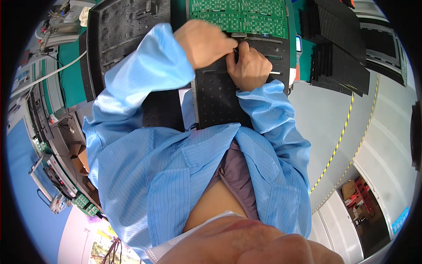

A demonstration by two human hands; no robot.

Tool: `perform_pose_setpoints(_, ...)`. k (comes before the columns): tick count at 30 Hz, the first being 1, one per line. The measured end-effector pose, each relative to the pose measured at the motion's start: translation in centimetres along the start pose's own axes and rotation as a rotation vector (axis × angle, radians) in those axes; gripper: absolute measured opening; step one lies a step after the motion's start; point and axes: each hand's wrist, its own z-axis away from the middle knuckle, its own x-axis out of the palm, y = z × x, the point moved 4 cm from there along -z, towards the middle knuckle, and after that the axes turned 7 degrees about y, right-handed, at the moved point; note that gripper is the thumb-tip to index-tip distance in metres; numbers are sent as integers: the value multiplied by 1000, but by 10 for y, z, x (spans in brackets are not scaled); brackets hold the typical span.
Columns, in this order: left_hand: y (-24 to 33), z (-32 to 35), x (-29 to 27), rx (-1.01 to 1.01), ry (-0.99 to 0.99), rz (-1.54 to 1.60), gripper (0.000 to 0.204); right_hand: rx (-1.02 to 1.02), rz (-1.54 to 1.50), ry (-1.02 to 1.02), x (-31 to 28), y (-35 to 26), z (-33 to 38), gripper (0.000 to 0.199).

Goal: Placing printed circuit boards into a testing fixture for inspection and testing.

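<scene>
Both hands meet over black perforated tray [220,94]: left hand [203,42] fisted, right hand [249,66] pinching a small part. Green circuit boards [239,15] just beyond. Green worktop [70,70] beneath.

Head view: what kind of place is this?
Likely an electronics assembly floor. Green circuit board panels lie on a black perforated fixture tray, black trays are stacked to the right, and both hands work in blue striped smock sleeves.

Off my right, a brown cardboard box [348,189] stands on the floor by a red rack. A blue rectangular sign [400,220] with white print sits lower right.
</scene>
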Motion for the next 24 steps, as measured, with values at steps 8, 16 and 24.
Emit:
perform_pose_setpoints(8,15,21,20,-289,-221,-242,39,4,8,14,0,-2,-3,21)
perform_pose_setpoints(16,17,12,23,-310,-313,-263,38,2,1,28,-2,-1,-2,21)
perform_pose_setpoints(24,18,16,27,-315,-322,-313,37,90,-224,-59,-39,4,-9,19)
